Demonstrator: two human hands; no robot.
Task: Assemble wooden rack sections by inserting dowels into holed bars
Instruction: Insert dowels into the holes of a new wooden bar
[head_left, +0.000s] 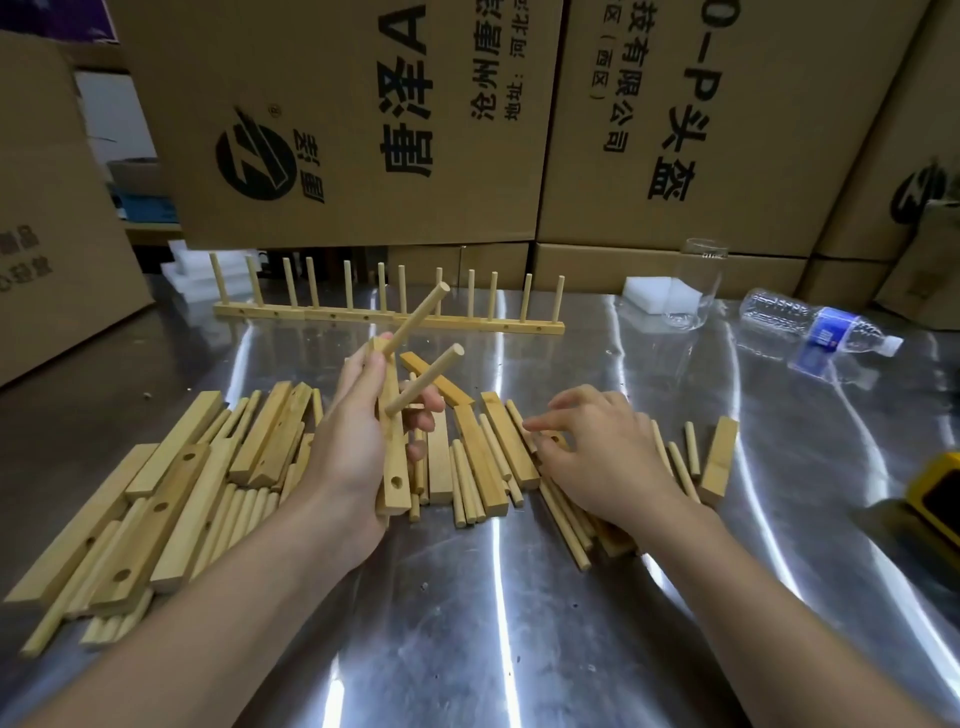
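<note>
A holed bar (396, 467) with two dowels (415, 319) set in it is being gripped upright by the left hand (353, 441) above the steel table (467, 623), while the right hand (608, 452), fingers loosely spread, is being held over loose dowels (467, 483) just beside it.

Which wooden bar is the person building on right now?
On the shiny metal table, find the heap of wooden pieces at the front. One bar is held roughly upright in the left hand. Unlike the bars lying flat, it has two pegs sticking out and an empty hole.
</note>
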